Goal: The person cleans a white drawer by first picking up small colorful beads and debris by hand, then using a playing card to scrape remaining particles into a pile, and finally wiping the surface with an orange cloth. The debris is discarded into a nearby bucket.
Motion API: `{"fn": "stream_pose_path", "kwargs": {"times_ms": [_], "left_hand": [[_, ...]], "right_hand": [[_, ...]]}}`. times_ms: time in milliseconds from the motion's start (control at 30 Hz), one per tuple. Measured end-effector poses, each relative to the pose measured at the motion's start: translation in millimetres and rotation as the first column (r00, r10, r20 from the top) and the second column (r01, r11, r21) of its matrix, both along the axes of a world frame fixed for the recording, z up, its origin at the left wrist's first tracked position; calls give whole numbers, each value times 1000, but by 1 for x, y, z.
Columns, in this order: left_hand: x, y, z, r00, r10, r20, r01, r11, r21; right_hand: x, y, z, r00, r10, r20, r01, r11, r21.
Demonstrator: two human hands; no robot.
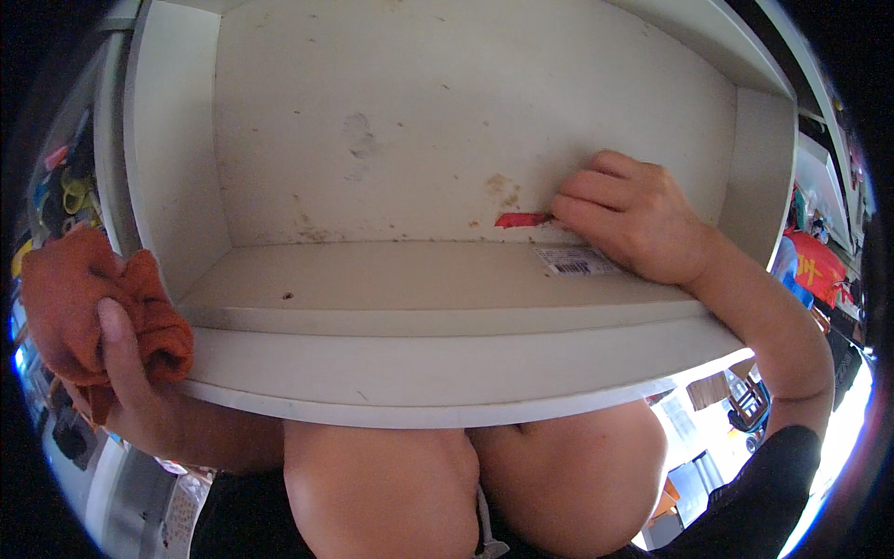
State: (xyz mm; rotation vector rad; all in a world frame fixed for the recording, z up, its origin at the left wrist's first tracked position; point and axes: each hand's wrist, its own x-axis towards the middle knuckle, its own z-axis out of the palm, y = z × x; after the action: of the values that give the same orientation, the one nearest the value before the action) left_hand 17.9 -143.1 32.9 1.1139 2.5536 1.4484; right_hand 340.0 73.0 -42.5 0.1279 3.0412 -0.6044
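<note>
A pulled-out white drawer (391, 363) lies across my knees' near side of the view, its bottom panel (419, 154) marked with brown stains and dark specks. My left hand (126, 356) grips a bunched orange-brown cloth (77, 300) beside the drawer's front left corner. Inside the drawer, my right hand (632, 216) rests low over the bottom, fingers curled together. Its fingertips meet the right end of a small red strip (520, 220) that lies along the front inner edge. The fingertips themselves are partly hidden. A printed label (576, 261) is stuck to the inner front wall, partly behind my right hand.
My bare knees (384, 482) sit just under the drawer front. Mixed small items (73, 189) lie beyond the drawer's left side. To the right are a red bag (817, 265) with yellow marking and other goods. A chair-like object (751, 402) stands on the bright floor behind.
</note>
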Motion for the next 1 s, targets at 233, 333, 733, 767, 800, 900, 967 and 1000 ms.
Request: {"fn": "stream_pose_path", "kwargs": {"times_ms": [233,333,733,767,800,900,967,1000], "left_hand": [[4,-1,-1,1000,21,12,-21,999,35],[4,-5,-1,999,4,46,-7,997,71],[17,2,-10,994,66,84,-76,990,122],[15,2,-13,994,53,98,-63,993,98],[12,0,-9,994,44,99,-52,996,73],[6,-2,-1,997,-12,73,10,1000,30],[9,-1,4,998,2,58,-6,998,68],[13,3,-3,997,26,73,-35,992,123]], "right_hand": [[-12,0,-7,998,-40,-53,39,999,-19],[-10,6,-6,997,37,-61,-43,994,-97],[-16,-4,2,997,72,-31,-73,997,-14],[-15,-4,1,998,68,-16,-68,998,1],[-15,-4,1,998,66,-15,-66,998,5],[-17,-4,4,998,53,-16,-52,998,23],[-24,-6,6,999,37,-33,-36,999,37],[-26,-7,2,999,15,-43,-13,999,35]]}}
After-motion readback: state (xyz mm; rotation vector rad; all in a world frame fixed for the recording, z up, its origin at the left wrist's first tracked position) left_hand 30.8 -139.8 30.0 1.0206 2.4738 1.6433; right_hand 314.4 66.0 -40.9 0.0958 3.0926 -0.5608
